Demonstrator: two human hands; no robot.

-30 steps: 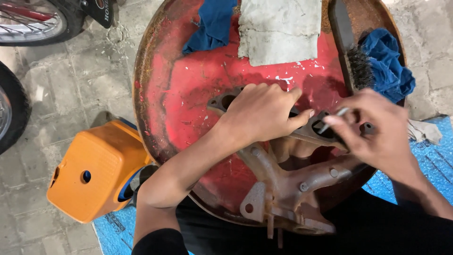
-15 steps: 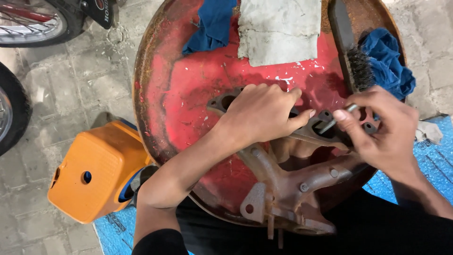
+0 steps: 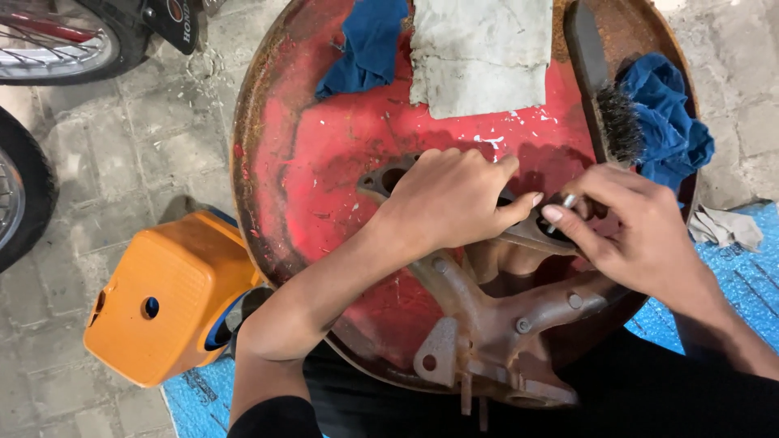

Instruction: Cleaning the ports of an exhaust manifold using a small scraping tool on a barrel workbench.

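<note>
Presently, a rusty cast metal bracket [image 3: 495,324] lies on a round red tray [image 3: 324,162] with a rusted rim. The left hand [image 3: 450,199] lies palm down over the bracket's upper arm, fingers pressed together and curled over the metal, thumb extended toward the other hand. The right hand [image 3: 629,231] is just beside it, its thumb and forefinger pinching a small silvery tool [image 3: 564,207] against the bracket; what kind of tool cannot be told.

On the tray's far part lie a grey cloth [image 3: 479,53] and a blue rag [image 3: 365,40]. A wire brush [image 3: 604,89] rests near the right rim, bristles against a second blue rag [image 3: 669,130]. An orange plastic stool [image 3: 162,296] stands beside the tray on paving, partly on a blue sheet [image 3: 195,401]. Motorcycle wheels [image 3: 49,40] occupy the upper left.
</note>
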